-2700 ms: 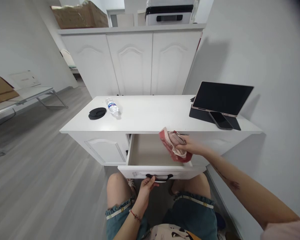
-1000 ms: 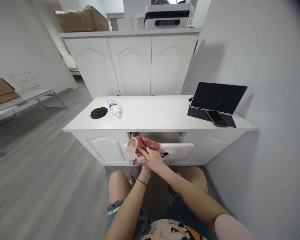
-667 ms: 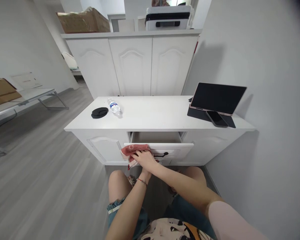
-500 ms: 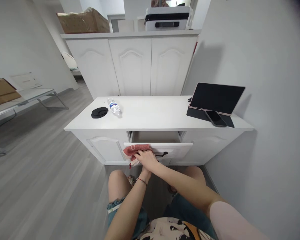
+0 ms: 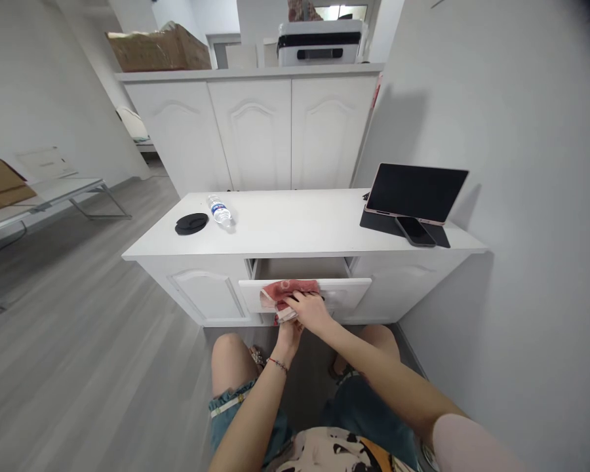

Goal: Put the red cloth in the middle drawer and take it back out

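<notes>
A red and white cloth [image 5: 289, 288] lies against the front of a pulled-out white drawer [image 5: 349, 296], draped over its upper edge. My right hand [image 5: 314, 311] presses the cloth on the drawer front, fingers bent over it. Just below, my left hand [image 5: 288, 335] is by the drawer's lower edge and the hanging end of the cloth. Its fingers are curled and partly hidden, so what they grip is unclear. The drawer's dark handle is mostly covered by my right hand.
On the white cabinet top [image 5: 285, 226] are a water bottle [image 5: 219, 211] lying on its side, a black round object [image 5: 191, 223], a propped tablet-like screen [image 5: 415, 191] and a phone [image 5: 415, 231]. A wall [image 5: 535, 275] stands close on the right. My knees flank the drawer.
Both hands and the cloth have shifted right along the drawer front, so the cloth now reaches over where the handle showed. My left hand has come more into sight beneath the right.
</notes>
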